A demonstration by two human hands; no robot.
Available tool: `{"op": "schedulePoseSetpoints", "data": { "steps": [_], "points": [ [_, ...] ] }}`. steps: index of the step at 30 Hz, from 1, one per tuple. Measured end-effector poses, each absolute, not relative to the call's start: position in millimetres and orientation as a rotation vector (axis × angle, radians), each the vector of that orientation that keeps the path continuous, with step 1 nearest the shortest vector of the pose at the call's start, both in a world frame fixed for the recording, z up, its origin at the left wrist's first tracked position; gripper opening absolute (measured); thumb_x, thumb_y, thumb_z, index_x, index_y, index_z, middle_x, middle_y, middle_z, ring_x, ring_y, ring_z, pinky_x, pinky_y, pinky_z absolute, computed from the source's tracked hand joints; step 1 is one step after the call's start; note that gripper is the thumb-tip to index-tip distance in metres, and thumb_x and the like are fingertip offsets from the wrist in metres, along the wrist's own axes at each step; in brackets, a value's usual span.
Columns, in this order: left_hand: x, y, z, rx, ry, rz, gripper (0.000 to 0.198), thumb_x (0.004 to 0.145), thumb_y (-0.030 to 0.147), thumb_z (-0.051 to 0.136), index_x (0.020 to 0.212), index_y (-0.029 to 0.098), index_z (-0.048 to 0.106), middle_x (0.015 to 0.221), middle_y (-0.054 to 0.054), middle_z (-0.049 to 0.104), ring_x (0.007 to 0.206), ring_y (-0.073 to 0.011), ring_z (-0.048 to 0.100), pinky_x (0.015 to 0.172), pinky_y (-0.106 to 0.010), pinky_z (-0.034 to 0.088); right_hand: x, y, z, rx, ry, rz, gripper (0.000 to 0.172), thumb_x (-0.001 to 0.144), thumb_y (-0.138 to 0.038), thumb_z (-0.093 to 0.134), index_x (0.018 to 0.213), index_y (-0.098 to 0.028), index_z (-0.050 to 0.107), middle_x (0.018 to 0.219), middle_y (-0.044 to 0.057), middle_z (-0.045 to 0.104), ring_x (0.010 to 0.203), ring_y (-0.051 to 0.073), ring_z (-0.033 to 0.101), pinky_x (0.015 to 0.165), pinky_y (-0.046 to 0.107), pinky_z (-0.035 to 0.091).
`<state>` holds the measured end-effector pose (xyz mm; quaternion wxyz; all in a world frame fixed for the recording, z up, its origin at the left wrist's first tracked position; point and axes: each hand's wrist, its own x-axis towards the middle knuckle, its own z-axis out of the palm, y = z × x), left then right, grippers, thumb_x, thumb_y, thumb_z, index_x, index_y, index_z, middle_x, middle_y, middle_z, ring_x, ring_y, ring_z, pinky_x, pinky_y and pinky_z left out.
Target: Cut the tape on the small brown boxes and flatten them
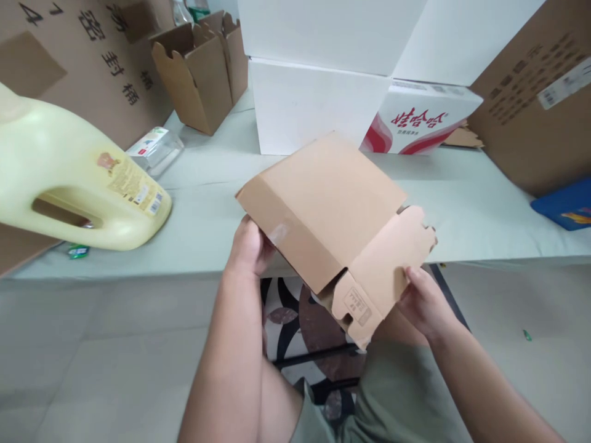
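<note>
A brown cardboard box point(330, 203) is held tilted over the front edge of the table, its notched flaps spread open at the lower right end. My left hand point(253, 246) grips the box from below at its left side, the fingers mostly hidden under it. With thumb on top, my right hand point(422, 301) pinches the outer edge of an open flap point(383, 264); its other fingers are behind the cardboard. A small printed panel shows on the lower flap, and a piece of clear tape on the box's side.
A large yellow jug point(78, 178) lies at the left by a clear plastic container point(159, 151). Folded brown boxes point(203, 80), white boxes point(318, 104) and a red-printed carton point(415, 120) line the back of the table point(462, 209). At right are a big carton point(535, 123) and a blue package point(566, 203).
</note>
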<state>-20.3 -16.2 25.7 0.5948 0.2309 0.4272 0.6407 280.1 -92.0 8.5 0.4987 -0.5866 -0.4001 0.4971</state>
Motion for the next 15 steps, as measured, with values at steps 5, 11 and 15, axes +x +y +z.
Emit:
{"op": "schedulePoseSetpoints", "data": {
  "steps": [5,11,15],
  "points": [
    [-9.7,-17.0,24.0,0.556,0.933,1.410,0.025,0.077,0.038,0.070,0.095,0.020,0.070,0.095,-0.006,0.076,0.090,-0.0224,0.072,0.076,-0.034,0.059,295.4,-97.4,17.1,-1.380,-0.761,1.345,0.050,0.058,-0.065,0.086,0.065,-0.023,0.061,0.041,-0.008,0.044,0.031,0.005,0.023,0.030,0.022,0.022],
    [-0.2,-14.4,30.9,0.632,0.884,1.244,0.024,0.065,0.028,0.080,0.088,0.021,0.077,0.086,-0.003,0.079,0.076,-0.0170,0.073,0.073,-0.029,0.059,361.9,-104.1,23.8,-1.452,-0.600,1.107,0.050,0.049,-0.061,0.089,0.068,-0.024,0.062,0.041,-0.009,0.040,0.033,0.003,0.017,0.032,0.022,0.011],
    [2.4,-9.7,34.1,0.566,0.905,1.236,0.030,0.075,0.040,0.073,0.096,0.020,0.080,0.092,-0.006,0.081,0.077,-0.0171,0.075,0.076,-0.029,0.059,421.4,-103.5,29.8,-1.445,-0.543,0.781,0.035,0.055,-0.046,0.089,0.075,-0.029,0.065,0.059,-0.002,0.055,0.040,0.008,0.034,0.034,0.030,0.016]
  ]
}}
